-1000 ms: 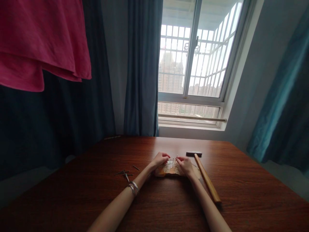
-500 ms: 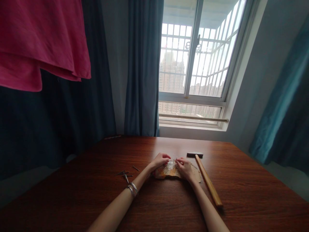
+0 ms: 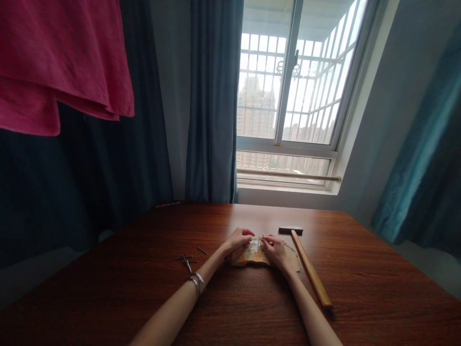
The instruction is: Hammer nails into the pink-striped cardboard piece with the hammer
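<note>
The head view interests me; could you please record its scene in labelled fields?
Left hand: at the left part of the speckled board; grip unclear
Right hand: apparently pinching a nail above the board
Upright nail: at the board, between the hands
Hammer: right of the board, head at the far end
Loose nails: on the table, left of the left hand
Pink cloth: hanging at upper left

Behind the speckled board [image 3: 252,258] the counter [image 3: 252,217] leaves passage; nails [image 3: 186,262] obstruct the board's left, a hammer [image 3: 307,259] its right.
</note>
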`<action>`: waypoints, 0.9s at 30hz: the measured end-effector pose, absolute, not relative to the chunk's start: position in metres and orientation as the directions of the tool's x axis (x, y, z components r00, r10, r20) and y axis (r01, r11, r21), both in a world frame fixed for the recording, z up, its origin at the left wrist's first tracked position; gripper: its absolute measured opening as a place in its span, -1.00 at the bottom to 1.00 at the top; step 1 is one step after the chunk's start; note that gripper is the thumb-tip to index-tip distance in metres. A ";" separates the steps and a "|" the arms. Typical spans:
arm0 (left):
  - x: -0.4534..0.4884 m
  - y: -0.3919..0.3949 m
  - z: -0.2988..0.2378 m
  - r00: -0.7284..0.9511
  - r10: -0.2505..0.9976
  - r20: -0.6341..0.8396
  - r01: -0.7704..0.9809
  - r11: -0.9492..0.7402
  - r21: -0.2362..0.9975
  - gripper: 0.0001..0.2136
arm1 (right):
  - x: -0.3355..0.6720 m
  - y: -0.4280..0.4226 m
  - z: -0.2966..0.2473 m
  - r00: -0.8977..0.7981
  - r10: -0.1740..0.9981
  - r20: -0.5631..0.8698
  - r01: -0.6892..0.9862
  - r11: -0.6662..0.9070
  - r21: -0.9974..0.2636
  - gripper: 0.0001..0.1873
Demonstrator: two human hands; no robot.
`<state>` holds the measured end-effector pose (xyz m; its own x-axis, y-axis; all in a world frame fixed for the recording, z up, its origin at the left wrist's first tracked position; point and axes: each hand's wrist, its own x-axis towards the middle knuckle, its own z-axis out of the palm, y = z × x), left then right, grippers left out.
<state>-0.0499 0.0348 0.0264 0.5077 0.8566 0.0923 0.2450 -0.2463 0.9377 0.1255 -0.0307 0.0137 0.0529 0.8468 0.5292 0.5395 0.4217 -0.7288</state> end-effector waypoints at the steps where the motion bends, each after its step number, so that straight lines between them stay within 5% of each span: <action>1: -0.050 0.035 0.026 0.505 0.858 0.089 0.248 -0.243 0.938 -0.69 | 0.125 -0.031 0.014 0.052 0.845 0.532 0.540 0.424 -0.727 -0.73; 27: -0.050 0.036 0.025 0.489 0.866 0.100 0.252 -0.251 0.935 -0.69 | 0.127 -0.024 0.003 0.042 0.847 0.530 0.541 0.427 -0.725 -0.73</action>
<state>-0.0497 0.0363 0.0249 0.4893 0.8663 0.1004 0.2520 -0.2506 0.9347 0.1271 -0.0236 0.0029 0.0425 0.8468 0.5302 0.5410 0.4267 -0.7248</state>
